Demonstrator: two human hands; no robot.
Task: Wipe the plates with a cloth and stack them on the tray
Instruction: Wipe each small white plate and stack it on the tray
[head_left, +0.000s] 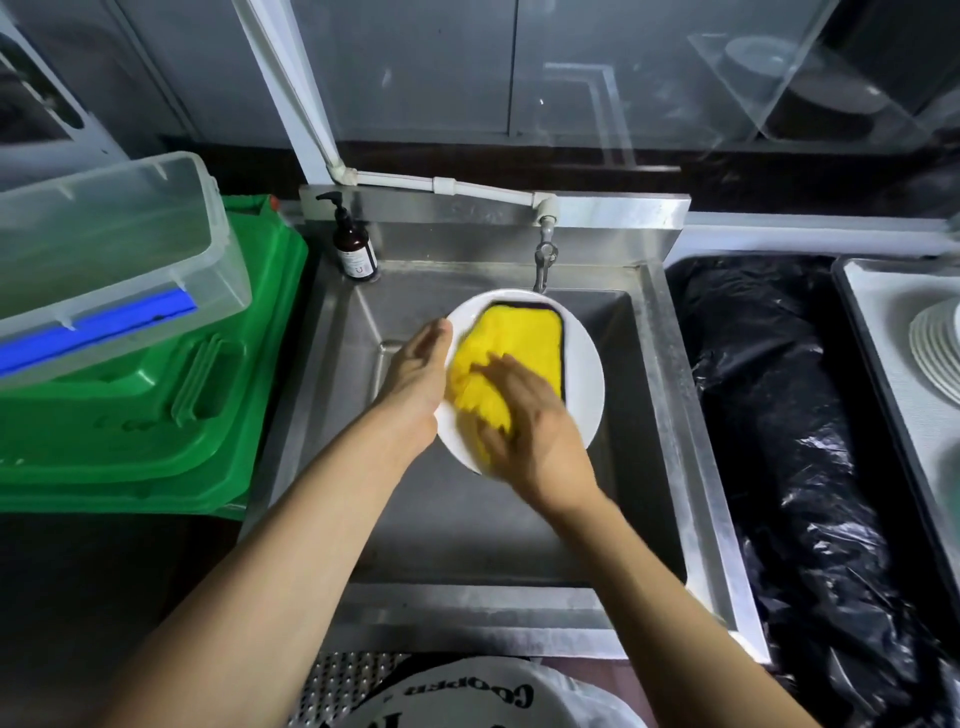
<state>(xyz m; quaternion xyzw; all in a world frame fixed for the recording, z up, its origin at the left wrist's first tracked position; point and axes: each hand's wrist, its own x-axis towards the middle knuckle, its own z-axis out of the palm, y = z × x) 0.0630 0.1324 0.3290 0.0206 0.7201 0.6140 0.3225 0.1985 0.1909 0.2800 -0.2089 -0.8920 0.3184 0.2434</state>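
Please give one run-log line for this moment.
wiping | left hand holds plate over sink | right hand grips yellow cloth on plate

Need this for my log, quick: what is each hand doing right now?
Left hand: holds the white plate by its left rim.
Right hand: grips the bunched yellow cloth, pressing it on the plate; blurred.

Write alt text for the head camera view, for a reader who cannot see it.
The left hand holds a white plate by its rim over a steel sink while the right hand presses a bunched yellow cloth against it. More white plates sit stacked on a tray at the far right.
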